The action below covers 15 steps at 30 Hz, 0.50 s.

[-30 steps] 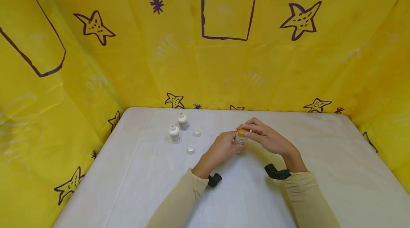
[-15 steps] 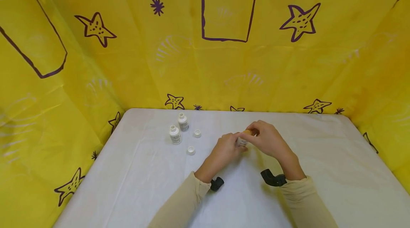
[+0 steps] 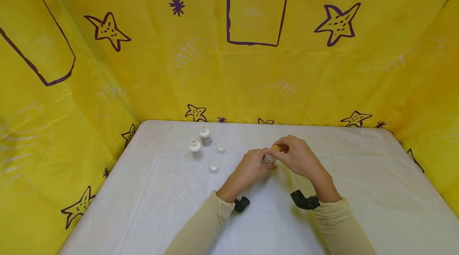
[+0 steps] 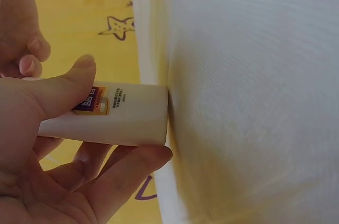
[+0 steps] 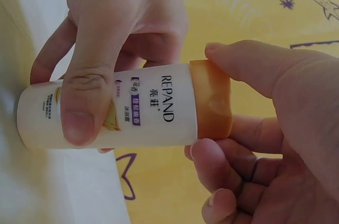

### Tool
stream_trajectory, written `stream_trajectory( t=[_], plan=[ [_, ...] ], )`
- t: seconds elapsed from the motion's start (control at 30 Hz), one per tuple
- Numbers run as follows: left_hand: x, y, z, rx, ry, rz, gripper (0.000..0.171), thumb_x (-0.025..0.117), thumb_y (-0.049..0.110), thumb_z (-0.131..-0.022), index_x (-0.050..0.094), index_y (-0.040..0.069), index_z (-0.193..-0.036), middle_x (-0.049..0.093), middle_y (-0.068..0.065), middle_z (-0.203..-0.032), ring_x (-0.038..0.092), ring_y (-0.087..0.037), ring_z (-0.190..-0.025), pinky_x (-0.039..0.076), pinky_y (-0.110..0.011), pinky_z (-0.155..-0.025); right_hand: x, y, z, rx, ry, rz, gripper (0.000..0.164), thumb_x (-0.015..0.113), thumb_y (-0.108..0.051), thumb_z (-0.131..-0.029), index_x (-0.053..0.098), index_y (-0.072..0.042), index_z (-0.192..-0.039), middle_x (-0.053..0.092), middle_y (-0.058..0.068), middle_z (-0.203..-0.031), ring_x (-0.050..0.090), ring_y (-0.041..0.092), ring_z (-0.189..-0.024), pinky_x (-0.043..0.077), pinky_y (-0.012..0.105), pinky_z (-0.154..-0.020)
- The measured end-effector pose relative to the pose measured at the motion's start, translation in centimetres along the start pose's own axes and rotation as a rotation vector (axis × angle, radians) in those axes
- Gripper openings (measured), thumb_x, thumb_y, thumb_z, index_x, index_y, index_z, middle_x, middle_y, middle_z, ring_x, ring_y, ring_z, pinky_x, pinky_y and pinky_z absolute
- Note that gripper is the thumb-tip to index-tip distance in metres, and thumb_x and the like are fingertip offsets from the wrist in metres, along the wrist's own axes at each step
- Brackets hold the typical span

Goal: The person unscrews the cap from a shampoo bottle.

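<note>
A small white body wash bottle (image 5: pixel 151 110) with an orange cap (image 5: pixel 213 102) and printed label stands between the two hands. My left hand (image 3: pixel 250 167) grips its body, thumb across the label side and fingers behind, as the right wrist view shows. The thumb and fingers of my right hand (image 3: pixel 300 158) pinch the orange cap, which sits on the bottle. In the left wrist view the bottle's base is right at the white tabletop (image 4: pixel 254 97). The head view shows the bottle tilted slightly to the right, its cap mostly covered by my right hand.
Left of my hands stand two small white bottles (image 3: pixel 196 151) with bare necks. Two loose white caps (image 3: pixel 214 168) lie between them and my left hand. Yellow patterned cloth (image 3: pixel 229 79) rises behind the table and along its sides. Black wrist mounts (image 3: pixel 305 200) hang from the sleeves.
My right hand has gone from fingers spread over the bottle's top to pinching the cap from the side. The bottle leans a little more to the right. The small bottles have not moved.
</note>
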<state>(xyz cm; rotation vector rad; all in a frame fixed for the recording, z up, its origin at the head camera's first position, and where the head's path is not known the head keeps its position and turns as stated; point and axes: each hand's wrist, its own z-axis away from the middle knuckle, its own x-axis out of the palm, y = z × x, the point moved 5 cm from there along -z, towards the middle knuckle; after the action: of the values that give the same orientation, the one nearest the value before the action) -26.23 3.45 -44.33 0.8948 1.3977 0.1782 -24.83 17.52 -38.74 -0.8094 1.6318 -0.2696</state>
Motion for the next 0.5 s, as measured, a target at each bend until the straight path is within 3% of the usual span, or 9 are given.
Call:
stream_trajectory(
  t=[0.17,0.5],
  plan=[
    [0.07,0.04,-0.06,0.01,-0.011,-0.026,0.034,0.08,0.032,-0.089,0.07,0.019,-0.119,0.071,0.001,-0.092,0.056,-0.007,-0.073,0.041,-0.019,-0.061,-0.08,-0.05,0.05,-0.012,-0.015,-0.003,0.024,0.078,-0.035,-0.091,0.076,-0.012,-0.094,0.065,0.001,-0.084,0.056,0.013,-0.079,0.048,0.029,-0.072],
    [-0.18,0.31,-0.02,0.088,-0.006,-0.061,0.023,0.081,0.03,-0.088,0.069,0.017,-0.103,0.068,0.002,-0.085,0.056,-0.006,-0.072,0.043,-0.017,-0.062,-0.39,0.0,0.13,-0.035,-0.094,-0.053,0.02,0.076,-0.021,-0.091,0.075,-0.008,-0.105,0.065,0.002,-0.089,0.056,0.013,-0.079,0.048,0.026,-0.071]
  ],
)
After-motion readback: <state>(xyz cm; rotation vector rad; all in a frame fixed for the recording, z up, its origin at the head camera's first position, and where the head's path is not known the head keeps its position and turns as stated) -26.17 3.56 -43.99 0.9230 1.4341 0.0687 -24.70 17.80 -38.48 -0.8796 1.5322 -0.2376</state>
